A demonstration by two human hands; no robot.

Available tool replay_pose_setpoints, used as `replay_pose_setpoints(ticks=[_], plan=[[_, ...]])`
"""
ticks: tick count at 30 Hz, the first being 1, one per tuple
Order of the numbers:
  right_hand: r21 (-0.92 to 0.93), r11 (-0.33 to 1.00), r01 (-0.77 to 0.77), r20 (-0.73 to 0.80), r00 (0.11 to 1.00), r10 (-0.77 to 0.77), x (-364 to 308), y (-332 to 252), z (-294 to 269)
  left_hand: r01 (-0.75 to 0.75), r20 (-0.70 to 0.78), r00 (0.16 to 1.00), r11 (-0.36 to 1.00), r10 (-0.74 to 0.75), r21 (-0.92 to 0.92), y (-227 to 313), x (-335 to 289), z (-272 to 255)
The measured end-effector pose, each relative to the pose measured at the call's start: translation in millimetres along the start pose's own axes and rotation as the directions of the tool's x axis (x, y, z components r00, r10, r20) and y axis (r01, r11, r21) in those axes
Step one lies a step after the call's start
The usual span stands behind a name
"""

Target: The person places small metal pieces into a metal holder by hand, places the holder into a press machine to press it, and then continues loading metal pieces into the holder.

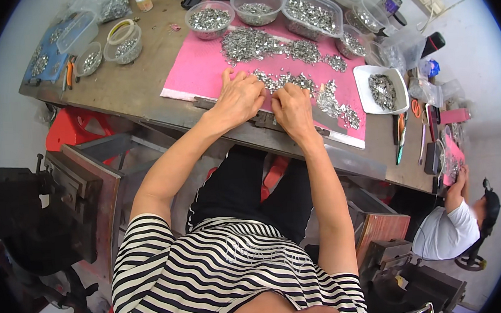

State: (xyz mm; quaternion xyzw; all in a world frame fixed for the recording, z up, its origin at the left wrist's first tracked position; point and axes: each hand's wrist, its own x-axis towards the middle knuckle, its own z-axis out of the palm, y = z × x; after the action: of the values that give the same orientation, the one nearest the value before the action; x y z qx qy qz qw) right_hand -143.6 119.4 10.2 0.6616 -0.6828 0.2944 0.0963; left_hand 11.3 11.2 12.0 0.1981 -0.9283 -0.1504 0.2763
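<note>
Small silvery metal pieces lie in heaps on a pink cloth (pixel 196 61). The biggest heap (pixel 248 43) spreads beyond my hands. A narrower row of pieces (pixel 297 82) runs just past my fingertips. My left hand (pixel 239 100) rests at the near edge of the cloth, its fingers bent inward; what they hold is hidden. A short gap to the right, my right hand (pixel 294 109) has its fingers pinched together, and anything in them is too small to make out. Between and below both hands sits a dark metal block (pixel 264 120) on the table's front edge.
Clear tubs (pixel 210 19) of metal pieces stand along the back. A white square dish (pixel 382 90) holds more at the right, beside screwdrivers (pixel 401 137) and orange-handled scissors (pixel 416 108). Orange-handled pliers (pixel 70 72) lie far left. A co-worker in white (pixel 448 232) works at far right.
</note>
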Motion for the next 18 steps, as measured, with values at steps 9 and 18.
replay_pose_setpoints(ticks=[9,18], plan=[[0.248,0.955,-0.161,0.025,0.987,0.16,-26,22,-52,-0.12,-0.044,0.993,0.959,0.113,-0.256,35,-9,6],[0.133,0.99,-0.042,-0.058,0.997,0.05,-66,5,-53,-0.235,-0.045,0.972,0.95,0.231,-0.206,51,-10,28]])
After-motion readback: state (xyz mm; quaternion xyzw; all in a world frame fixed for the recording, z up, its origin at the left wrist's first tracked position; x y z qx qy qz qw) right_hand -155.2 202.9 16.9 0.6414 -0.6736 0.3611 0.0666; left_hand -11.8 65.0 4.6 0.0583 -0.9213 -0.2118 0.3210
